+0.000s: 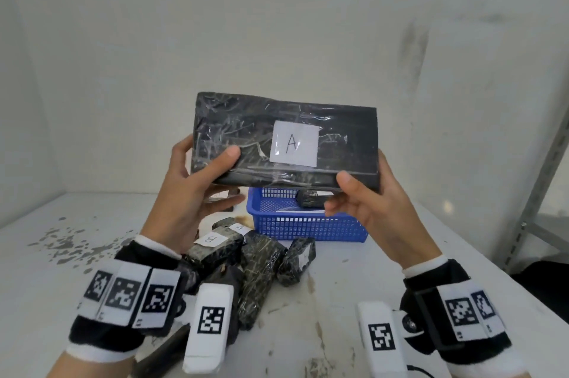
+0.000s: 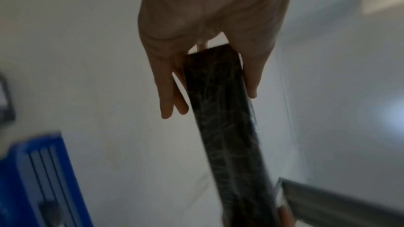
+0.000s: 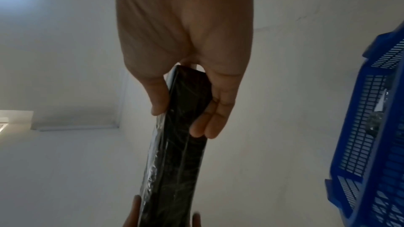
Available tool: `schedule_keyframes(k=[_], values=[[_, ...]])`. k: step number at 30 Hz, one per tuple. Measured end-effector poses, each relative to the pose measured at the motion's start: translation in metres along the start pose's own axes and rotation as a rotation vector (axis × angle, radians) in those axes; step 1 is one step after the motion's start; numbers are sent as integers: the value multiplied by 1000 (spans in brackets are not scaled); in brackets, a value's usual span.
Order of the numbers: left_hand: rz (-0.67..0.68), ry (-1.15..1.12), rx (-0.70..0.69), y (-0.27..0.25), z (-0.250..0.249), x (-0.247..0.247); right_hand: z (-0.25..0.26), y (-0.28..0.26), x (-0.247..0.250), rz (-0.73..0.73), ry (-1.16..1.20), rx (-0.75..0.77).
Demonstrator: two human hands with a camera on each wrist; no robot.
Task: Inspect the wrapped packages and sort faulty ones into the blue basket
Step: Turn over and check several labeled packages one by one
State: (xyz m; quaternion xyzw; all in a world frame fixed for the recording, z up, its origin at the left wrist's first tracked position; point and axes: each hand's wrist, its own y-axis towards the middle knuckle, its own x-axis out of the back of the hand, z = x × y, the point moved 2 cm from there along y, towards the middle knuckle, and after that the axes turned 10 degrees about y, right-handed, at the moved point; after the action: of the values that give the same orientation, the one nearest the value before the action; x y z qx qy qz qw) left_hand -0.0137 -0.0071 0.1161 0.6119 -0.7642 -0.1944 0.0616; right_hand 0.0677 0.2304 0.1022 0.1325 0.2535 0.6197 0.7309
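Both hands hold one flat black package [image 1: 284, 140] up in the air above the table [image 1: 400, 270], its broad face turned toward the head camera. The face carries a white label [image 1: 294, 143] with a handwritten "A" under wrinkled clear film. The left hand [image 1: 197, 190] grasps the package's left end, thumb [image 1: 226, 159] pressed on the front face and fingers behind it; the left wrist view shows the fingers [image 2: 167, 96] lying fairly straight along one side and the thumb along the other, the package [image 2: 225, 127] pinched between them. The right hand [image 1: 378, 205] grasps the lower right corner the same way, thumb on the front edge, fingers behind; in the right wrist view the package [image 3: 181, 144] sits clamped between thumb and fingers [image 3: 210, 120]. Directly below and behind the raised package stands the blue basket [image 1: 308, 223] on the table, with one dark wrapped package [image 1: 311, 199] already inside. In front of the basket lies a pile of wrapped packages [image 1: 255, 267], touching and overlapping; one shows a "B" label [image 1: 212, 239], another an "A" label [image 1: 240, 227]. Both wrists wear black bands with square printed markers [image 1: 126, 291]. The table's white surface is stained and chipped at the left.
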Motion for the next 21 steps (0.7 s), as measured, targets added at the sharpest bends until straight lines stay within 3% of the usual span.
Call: schedule_keyframes(k=[6, 14, 21], values=[[30, 396, -74, -3, 7, 5, 10, 0, -1, 3, -239, 20], [-1, 522, -253, -13, -4, -3, 22, -8, -10, -57, -357, 76], [-53, 585, -274, -16, -4, -10, 21, -9, -10, -102, -431, 113]])
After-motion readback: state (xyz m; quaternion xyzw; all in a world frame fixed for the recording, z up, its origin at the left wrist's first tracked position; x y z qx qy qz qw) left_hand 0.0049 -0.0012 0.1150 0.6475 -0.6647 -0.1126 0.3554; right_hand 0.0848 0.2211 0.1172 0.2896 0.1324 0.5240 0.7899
